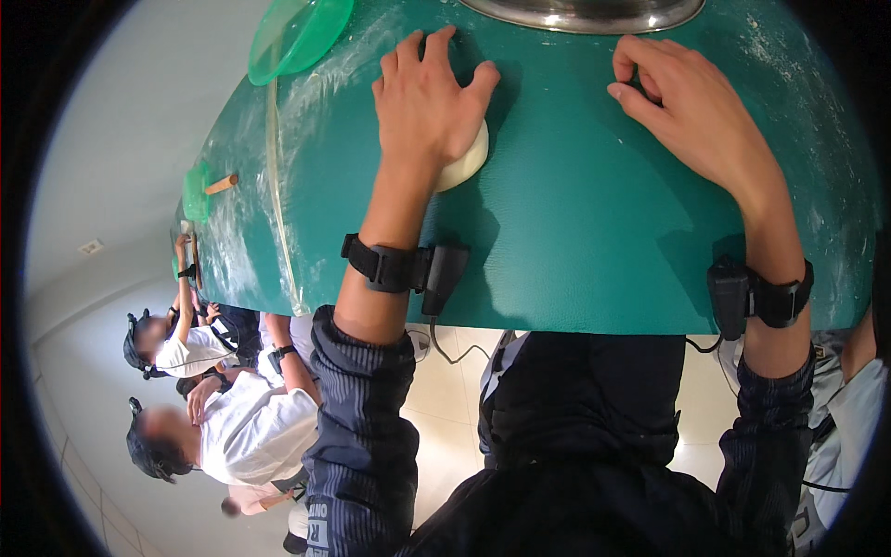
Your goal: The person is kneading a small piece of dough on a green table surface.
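A pale, smooth lump of dough (467, 169) lies on the green table (575, 213), left of the middle. My left hand (427, 97) rests over it, palm down with fingers spread, so most of the dough is hidden under the heel of the hand. To the right, my right hand (682, 107) hangs over the table with loosely curled fingers and a gap between thumb and forefinger. Nothing shows in it, and it is apart from the dough.
A shiny metal basin (594, 17) stands at the far edge of view. A green plastic bowl (302, 37) is far left. Flour dusts the left side, near a clear strip (277, 186), a small green container (196, 192) and a wooden stick (222, 184). Other people (255, 427) are at left.
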The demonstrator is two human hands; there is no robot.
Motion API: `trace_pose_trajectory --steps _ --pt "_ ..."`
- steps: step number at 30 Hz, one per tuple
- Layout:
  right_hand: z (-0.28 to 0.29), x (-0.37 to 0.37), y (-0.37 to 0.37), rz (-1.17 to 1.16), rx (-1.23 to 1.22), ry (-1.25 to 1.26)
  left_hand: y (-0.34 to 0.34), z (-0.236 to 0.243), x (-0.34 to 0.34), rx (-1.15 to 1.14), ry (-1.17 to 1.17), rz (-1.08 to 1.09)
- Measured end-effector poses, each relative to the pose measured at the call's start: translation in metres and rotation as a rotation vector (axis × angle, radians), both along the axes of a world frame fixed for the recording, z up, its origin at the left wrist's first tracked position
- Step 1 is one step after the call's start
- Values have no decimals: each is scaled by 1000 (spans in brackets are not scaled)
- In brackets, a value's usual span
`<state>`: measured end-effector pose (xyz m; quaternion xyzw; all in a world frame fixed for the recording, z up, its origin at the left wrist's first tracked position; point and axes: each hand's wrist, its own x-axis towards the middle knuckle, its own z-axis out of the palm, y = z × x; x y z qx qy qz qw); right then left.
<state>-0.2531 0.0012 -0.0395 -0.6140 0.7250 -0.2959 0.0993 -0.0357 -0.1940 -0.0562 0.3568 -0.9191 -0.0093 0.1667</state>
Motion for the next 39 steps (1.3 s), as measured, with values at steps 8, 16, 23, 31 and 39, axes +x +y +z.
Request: trace_pose_trajectory --steps 8,16,23,31,39 --pt "1 -1 2 3 8 61 -11 1 -10 34 48 -4" --pt "-2 1 2 -4 5 75 -8 13 -20 90 26 -8" --pt "0 7 2 -42 47 45 -18 8 -24 58 48 -38" --pt "-11 -11 -7 -24 -8 -191 -57 5 -13 134 565 90" --pt "-12 -27 -2 14 -14 -222 -11 7 12 124 569 28"
